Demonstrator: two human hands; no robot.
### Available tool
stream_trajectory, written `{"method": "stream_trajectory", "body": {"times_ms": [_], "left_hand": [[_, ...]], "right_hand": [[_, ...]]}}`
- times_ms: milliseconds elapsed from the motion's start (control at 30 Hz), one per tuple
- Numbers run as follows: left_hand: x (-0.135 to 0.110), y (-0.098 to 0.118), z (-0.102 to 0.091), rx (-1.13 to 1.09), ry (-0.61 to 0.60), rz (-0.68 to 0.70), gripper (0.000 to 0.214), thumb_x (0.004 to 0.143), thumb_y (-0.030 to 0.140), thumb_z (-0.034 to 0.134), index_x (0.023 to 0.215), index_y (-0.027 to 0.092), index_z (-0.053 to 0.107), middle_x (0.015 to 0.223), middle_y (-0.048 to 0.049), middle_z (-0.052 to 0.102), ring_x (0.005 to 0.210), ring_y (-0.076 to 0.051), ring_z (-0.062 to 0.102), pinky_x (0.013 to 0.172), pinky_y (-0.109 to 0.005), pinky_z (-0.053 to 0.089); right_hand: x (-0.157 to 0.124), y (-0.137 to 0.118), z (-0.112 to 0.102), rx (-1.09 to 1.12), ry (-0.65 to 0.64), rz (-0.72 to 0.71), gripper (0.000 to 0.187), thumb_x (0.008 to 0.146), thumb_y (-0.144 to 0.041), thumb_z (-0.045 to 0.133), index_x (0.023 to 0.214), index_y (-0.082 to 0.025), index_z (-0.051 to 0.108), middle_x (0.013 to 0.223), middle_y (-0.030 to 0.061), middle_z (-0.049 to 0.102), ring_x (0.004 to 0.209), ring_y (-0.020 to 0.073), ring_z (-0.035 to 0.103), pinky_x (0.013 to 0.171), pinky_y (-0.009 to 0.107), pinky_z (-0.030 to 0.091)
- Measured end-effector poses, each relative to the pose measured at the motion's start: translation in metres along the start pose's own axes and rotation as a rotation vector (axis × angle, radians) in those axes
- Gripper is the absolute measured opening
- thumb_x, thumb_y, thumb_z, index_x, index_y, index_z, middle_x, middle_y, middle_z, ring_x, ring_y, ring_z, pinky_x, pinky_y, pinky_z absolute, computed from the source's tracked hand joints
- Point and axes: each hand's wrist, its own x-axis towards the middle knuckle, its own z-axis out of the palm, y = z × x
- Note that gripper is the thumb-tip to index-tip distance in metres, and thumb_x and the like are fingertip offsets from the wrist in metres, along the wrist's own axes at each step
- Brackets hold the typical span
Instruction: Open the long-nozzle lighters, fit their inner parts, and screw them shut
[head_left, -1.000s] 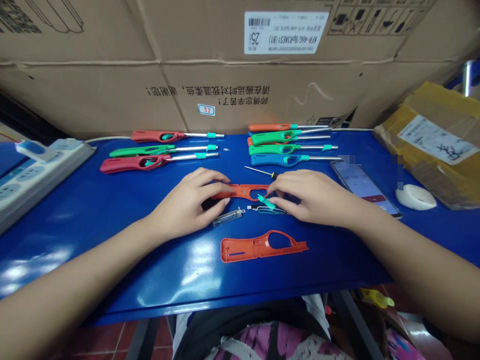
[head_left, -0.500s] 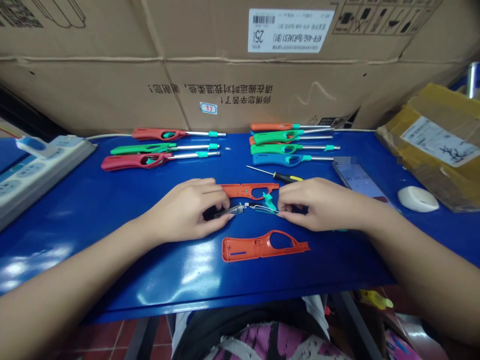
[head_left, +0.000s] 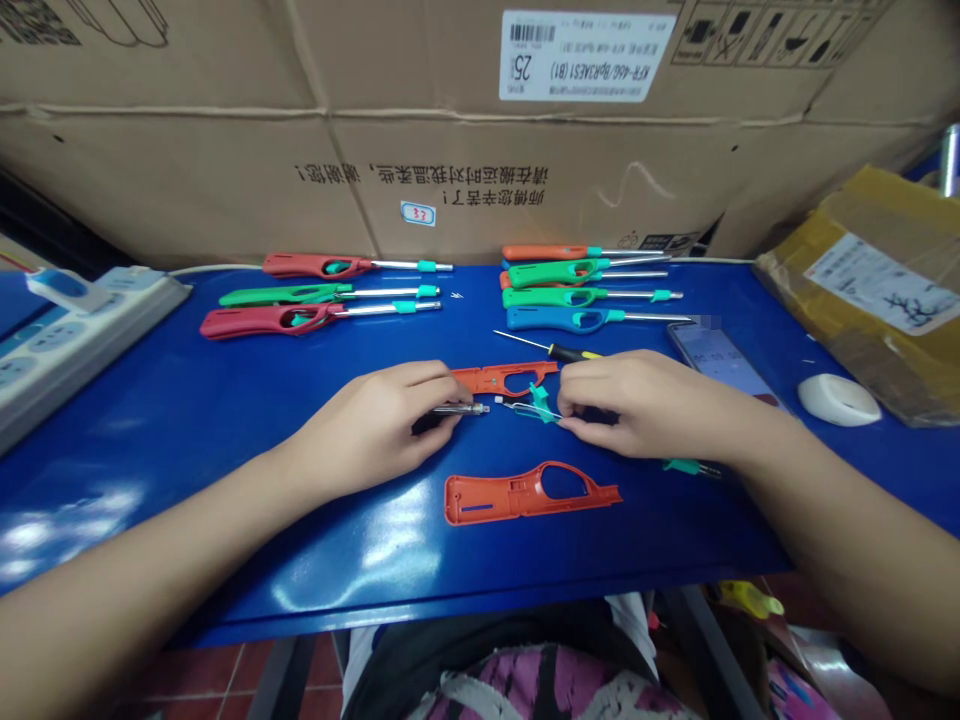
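Note:
My left hand (head_left: 367,425) pinches a slim metal lighter tube (head_left: 461,408) between thumb and fingers. My right hand (head_left: 645,405) grips a small teal plastic part with thin wire (head_left: 541,405), and the two hands nearly meet over it. Just behind them lies an orange lighter shell half (head_left: 502,378), partly hidden by my left hand. A second orange shell half (head_left: 529,495) rests nearer me, untouched. A screwdriver with a black and yellow handle (head_left: 547,351) lies beyond my right fingers. A teal-tipped metal rod (head_left: 691,467) pokes out from under my right wrist.
Several finished utility lighters (head_left: 315,295) lie in two groups (head_left: 585,295) along the far side of the blue table (head_left: 150,490). A phone (head_left: 720,360), white mouse (head_left: 838,400), power strip (head_left: 75,330), taped parcel (head_left: 862,290) and cardboard box (head_left: 420,130) surround them.
My left hand has moved off the orange shell onto the metal tube, now lifted and level. The orange shell has shifted right, and the teal-tipped rod has appeared under my right wrist.

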Motion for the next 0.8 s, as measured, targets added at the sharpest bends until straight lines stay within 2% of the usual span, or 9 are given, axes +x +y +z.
{"method": "stream_trajectory", "body": {"times_ms": [167,300,400,467,600,700,800], "left_hand": [[0.001,0.003,-0.001,-0.079,0.017,0.028,0.019,0.097,0.020,0.057,0.111,0.017,0.070,0.099,-0.0051,0.068,0.085,-0.016,0.066,0.074,-0.026,0.053],[0.001,0.004,-0.002,-0.001,0.027,0.031,0.016,0.098,0.022,0.058,0.106,0.019,0.071,0.099,-0.0030,0.070,0.086,-0.016,0.067,0.072,-0.026,0.052],[0.001,0.006,-0.005,0.023,0.039,0.053,0.014,0.097,0.027,0.062,0.105,0.020,0.071,0.099,-0.0027,0.072,0.088,-0.017,0.068,0.074,-0.027,0.052],[0.001,0.009,-0.007,0.011,0.040,0.099,0.016,0.096,0.033,0.065,0.101,0.019,0.070,0.095,-0.0031,0.071,0.086,-0.018,0.068,0.073,-0.028,0.052],[0.000,0.019,-0.006,0.004,-0.038,0.215,0.030,0.091,0.048,0.069,0.096,0.018,0.070,0.089,-0.0029,0.070,0.078,-0.018,0.067,0.068,-0.030,0.050],[-0.001,0.024,-0.002,0.001,-0.140,0.249,0.030,0.091,0.049,0.068,0.092,0.019,0.069,0.084,-0.0020,0.067,0.072,-0.018,0.063,0.065,-0.031,0.048],[-0.001,0.023,-0.003,0.015,-0.196,0.246,0.020,0.096,0.037,0.062,0.089,0.019,0.068,0.079,-0.0015,0.066,0.071,-0.017,0.061,0.065,-0.031,0.047]], "right_hand": [[0.002,-0.006,0.004,-0.016,-0.029,-0.023,0.016,0.100,-0.028,0.054,0.087,-0.021,0.062,0.088,0.0005,0.067,0.077,0.0159,0.057,0.067,0.028,0.036],[0.001,-0.009,0.000,-0.033,-0.032,-0.020,0.021,0.100,-0.038,0.055,0.087,-0.022,0.059,0.086,0.0004,0.066,0.075,0.0160,0.055,0.064,0.028,0.033],[-0.004,-0.009,-0.008,-0.013,-0.061,0.095,0.022,0.095,-0.045,0.060,0.090,-0.023,0.060,0.085,-0.0006,0.066,0.069,0.0152,0.053,0.060,0.027,0.031],[-0.007,-0.009,-0.015,0.023,-0.125,0.194,0.023,0.088,-0.046,0.065,0.088,-0.024,0.061,0.081,-0.0018,0.065,0.064,0.0143,0.052,0.058,0.027,0.030],[-0.010,-0.006,-0.022,0.095,-0.272,0.261,0.010,0.081,-0.029,0.065,0.074,-0.024,0.060,0.070,-0.0038,0.062,0.060,0.0128,0.050,0.055,0.026,0.030],[-0.008,-0.004,-0.019,0.141,-0.217,0.215,0.005,0.080,-0.021,0.062,0.076,-0.023,0.061,0.070,-0.0037,0.061,0.060,0.0118,0.049,0.056,0.025,0.031],[-0.005,-0.002,-0.013,0.205,-0.102,0.144,0.003,0.083,-0.020,0.062,0.083,-0.022,0.064,0.075,-0.0025,0.062,0.062,0.0112,0.050,0.058,0.025,0.034]]}}
